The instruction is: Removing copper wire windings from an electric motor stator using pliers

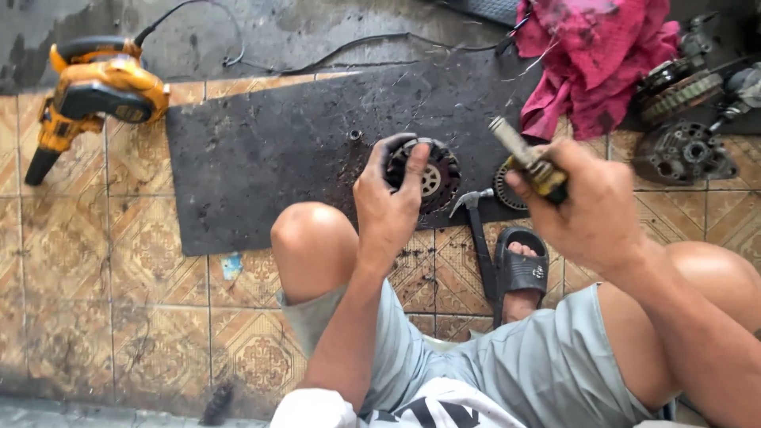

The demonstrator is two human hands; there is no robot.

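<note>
My left hand (388, 202) grips a round black metal engine part with toothed edges (432, 176), holding it on edge over a black rubber mat (277, 150). My right hand (590, 210) is closed around a tool with a yellow grip and a grey metal shaft (523, 154), held up to the right of the round part. A hammer (478, 230) lies on the tiles between my knees, its head at the mat's near edge. A smaller ring-shaped part (501, 186) lies on the mat behind my right hand.
A yellow and black electric blower (95, 91) with its cord lies at the far left. A crumpled pink rag (594, 55) sits at the top right, beside several greasy engine parts (686, 119). My sandalled foot (519, 273) rests on the patterned tile floor.
</note>
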